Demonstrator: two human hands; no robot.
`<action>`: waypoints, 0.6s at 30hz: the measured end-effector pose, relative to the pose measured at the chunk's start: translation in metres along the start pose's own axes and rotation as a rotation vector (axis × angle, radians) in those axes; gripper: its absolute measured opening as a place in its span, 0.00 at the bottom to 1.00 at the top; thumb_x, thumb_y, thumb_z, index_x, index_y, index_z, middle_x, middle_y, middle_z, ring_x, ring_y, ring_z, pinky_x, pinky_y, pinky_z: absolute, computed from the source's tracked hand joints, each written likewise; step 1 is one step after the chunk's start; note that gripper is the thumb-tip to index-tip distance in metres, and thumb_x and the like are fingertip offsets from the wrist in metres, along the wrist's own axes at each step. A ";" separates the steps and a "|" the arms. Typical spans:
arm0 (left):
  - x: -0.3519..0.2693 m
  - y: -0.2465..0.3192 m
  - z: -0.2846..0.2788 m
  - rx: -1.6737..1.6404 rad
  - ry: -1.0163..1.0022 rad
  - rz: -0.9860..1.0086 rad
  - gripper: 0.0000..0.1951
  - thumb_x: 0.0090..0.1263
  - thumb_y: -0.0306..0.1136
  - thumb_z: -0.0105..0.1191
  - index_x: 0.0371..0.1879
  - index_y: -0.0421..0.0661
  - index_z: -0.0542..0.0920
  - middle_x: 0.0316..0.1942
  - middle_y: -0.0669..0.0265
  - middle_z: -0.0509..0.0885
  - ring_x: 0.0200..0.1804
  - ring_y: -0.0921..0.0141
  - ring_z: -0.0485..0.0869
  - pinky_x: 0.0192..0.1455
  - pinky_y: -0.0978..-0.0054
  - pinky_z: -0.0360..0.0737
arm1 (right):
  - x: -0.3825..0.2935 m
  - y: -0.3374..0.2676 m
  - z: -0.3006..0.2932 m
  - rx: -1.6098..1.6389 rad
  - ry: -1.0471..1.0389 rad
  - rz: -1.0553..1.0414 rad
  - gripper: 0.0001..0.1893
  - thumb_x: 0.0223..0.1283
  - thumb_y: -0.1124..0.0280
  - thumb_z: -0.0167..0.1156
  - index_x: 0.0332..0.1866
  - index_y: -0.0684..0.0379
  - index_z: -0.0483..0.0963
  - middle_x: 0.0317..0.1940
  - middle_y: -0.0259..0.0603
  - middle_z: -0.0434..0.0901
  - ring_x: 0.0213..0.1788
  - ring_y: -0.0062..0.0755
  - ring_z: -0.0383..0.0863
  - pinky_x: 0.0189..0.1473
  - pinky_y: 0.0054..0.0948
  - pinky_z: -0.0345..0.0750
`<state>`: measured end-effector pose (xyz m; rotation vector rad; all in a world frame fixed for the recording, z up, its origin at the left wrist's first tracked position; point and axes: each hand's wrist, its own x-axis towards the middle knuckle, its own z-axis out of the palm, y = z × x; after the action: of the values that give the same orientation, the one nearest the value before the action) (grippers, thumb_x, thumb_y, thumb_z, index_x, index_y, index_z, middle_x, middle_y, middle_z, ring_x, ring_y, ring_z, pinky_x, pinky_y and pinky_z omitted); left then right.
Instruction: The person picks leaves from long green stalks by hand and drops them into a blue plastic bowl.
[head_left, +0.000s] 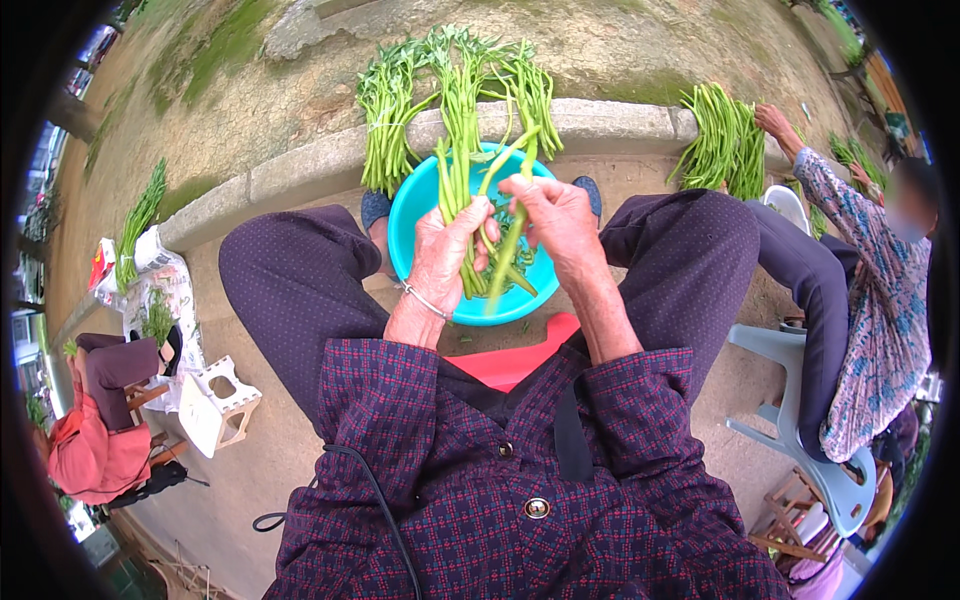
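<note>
My left hand (442, 247) grips a bunch of long green leafy stems (460, 120), probably water spinach. The bunch's leafy ends reach away over the stone kerb. My right hand (551, 221) pinches another stem (527, 161) between thumb and fingers; a piece below those fingers is motion-blurred. Both hands are above a turquoise plastic basin (401, 240) between my feet. Loose leaves and short stem pieces (517, 259) lie inside it, partly hidden by my hands. A tied bundle of stems (386, 127) rests on the kerb at left, and more stems (544, 101) lie at right.
The stone kerb (289, 165) runs behind the basin. A red plastic seat (510, 364) shows beneath me. At right, a seated person (870, 300) reaches to green stems (720, 135) on the kerb. Another person (101, 457) sits at left near a folding stool (221, 405).
</note>
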<state>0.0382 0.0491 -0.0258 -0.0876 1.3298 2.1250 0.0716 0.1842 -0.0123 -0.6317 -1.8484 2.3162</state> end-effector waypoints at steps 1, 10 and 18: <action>0.000 0.003 0.000 0.008 0.002 0.017 0.08 0.66 0.35 0.52 0.34 0.42 0.75 0.21 0.69 0.77 0.18 0.81 0.72 0.15 0.87 0.66 | 0.002 0.002 -0.006 -0.022 0.000 0.027 0.11 0.59 0.63 0.57 0.30 0.60 0.78 0.18 0.26 0.73 0.16 0.12 0.65 0.18 0.15 0.62; -0.001 0.006 0.003 0.056 0.010 -0.007 0.08 0.64 0.33 0.54 0.37 0.42 0.76 0.21 0.70 0.76 0.17 0.82 0.71 0.14 0.87 0.64 | 0.001 0.006 -0.003 -0.178 -0.185 -0.087 0.14 0.62 0.65 0.51 0.26 0.63 0.75 0.17 0.29 0.74 0.20 0.16 0.69 0.23 0.21 0.66; 0.000 0.006 0.000 0.074 -0.036 -0.033 0.08 0.65 0.34 0.53 0.39 0.45 0.76 0.23 0.72 0.75 0.18 0.82 0.70 0.15 0.87 0.65 | -0.001 0.000 -0.004 -0.332 -0.217 -0.101 0.13 0.60 0.68 0.48 0.27 0.64 0.74 0.18 0.36 0.75 0.22 0.20 0.70 0.27 0.26 0.68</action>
<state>0.0353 0.0476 -0.0211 -0.0405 1.3750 2.0385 0.0736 0.1877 -0.0128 -0.3166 -2.3314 2.1034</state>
